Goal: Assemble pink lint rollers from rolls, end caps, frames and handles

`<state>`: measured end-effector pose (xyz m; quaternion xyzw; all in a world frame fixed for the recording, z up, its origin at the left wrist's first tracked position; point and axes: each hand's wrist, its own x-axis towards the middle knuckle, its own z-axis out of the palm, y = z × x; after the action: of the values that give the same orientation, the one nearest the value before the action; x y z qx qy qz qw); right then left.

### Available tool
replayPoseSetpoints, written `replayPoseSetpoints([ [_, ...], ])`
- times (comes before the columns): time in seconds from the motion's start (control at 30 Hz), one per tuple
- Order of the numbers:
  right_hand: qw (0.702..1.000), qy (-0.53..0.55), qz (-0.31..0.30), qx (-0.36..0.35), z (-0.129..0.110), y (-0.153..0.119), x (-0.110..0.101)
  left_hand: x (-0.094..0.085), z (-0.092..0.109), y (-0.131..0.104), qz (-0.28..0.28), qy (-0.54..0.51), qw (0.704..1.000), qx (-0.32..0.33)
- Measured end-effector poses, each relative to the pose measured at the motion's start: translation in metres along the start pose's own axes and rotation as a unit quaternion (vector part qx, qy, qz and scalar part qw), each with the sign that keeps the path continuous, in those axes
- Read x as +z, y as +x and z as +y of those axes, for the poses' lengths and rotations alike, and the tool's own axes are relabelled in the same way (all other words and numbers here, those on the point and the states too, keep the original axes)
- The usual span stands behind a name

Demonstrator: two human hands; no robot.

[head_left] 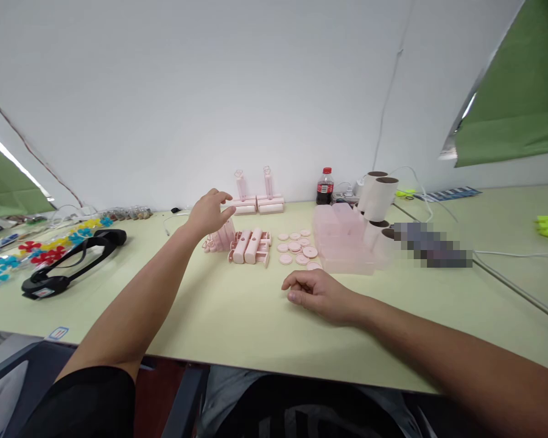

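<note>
My left hand (209,213) reaches over the table with thumb and fingers apart, and nothing shows in it. Below it are clear pink upright pieces (223,237), partly covered by the hand. Just beyond its fingertips stand two pale pink assemblies, each with a clear upright tube (268,182) on a roller-like base (271,208). Pink cylinder parts and frames (254,245) lie to its right. My right hand (322,296) rests on the table, fingers loosely curled with a gap to the thumb, holding nothing visible. Near it are several pink discs (295,246).
Clear pink boxes (342,240) are stacked right of the discs. Behind stand a cola bottle (325,187) and white cardboard tubes (380,199). A black strap headset (73,264) and colourful flower-shaped pieces (50,252) lie left. A cable (516,295) crosses the right side.
</note>
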<state>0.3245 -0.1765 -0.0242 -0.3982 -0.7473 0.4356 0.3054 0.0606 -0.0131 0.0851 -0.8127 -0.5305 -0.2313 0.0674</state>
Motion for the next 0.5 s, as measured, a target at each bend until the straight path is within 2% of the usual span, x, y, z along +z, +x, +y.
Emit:
replayPoseSetpoints([
  [0.1, 1.0, -0.002, -0.002, -0.004, 0.0, 0.001, 0.001, -0.002, 0.019, 0.026, -0.002, 0.008, 0.999, 0.054],
  [0.2, 1.0, -0.006, -0.004, -0.006, -0.003, 0.0, 0.001, 0.003, 0.037, 0.058, -0.017, 0.05, 0.994, 0.099],
  [0.33, 1.0, 0.0, -0.008, -0.001, -0.004, -0.002, 0.001, 0.024, 0.057, 0.098, -0.086, 0.115, 0.982, 0.126],
  [0.5, 1.0, -0.002, -0.007, -0.004, -0.002, -0.001, 0.002, 0.053, 0.071, 0.135, -0.11, 0.123, 0.981, 0.098],
])
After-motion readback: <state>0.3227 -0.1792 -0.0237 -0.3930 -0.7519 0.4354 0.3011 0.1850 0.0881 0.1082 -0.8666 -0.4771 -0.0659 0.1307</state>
